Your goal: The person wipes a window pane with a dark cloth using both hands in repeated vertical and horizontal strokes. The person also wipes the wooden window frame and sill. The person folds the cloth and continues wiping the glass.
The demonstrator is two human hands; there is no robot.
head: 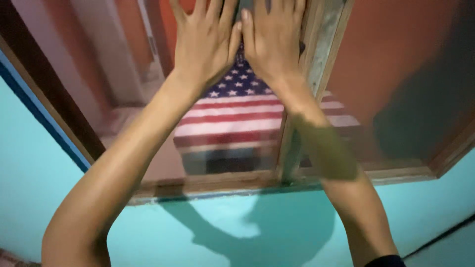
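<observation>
Where hands [237, 44] press, flag [237, 113], wooden frame [297, 143]

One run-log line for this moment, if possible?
left hand: flat on window pane | right hand: flat beside it, near wooden frame post | behind glass: striped, starred flag | wall: turquoise

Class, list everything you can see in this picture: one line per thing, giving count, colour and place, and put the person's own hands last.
window frame: one, brown wood, across the middle of the view.
centre post: one, weathered grey-brown wood, upright right of the hands.
glass pane: one, reflective, left of the post.
striped and starred pattern: one, red, white and blue, seen in the glass below the hands.
wall: one, turquoise, around and below the frame.
shadow: one, dark, on the wall under the sill.
left hand: one, flat on the glass.
right hand: one, flat beside it, by the post.
</observation>
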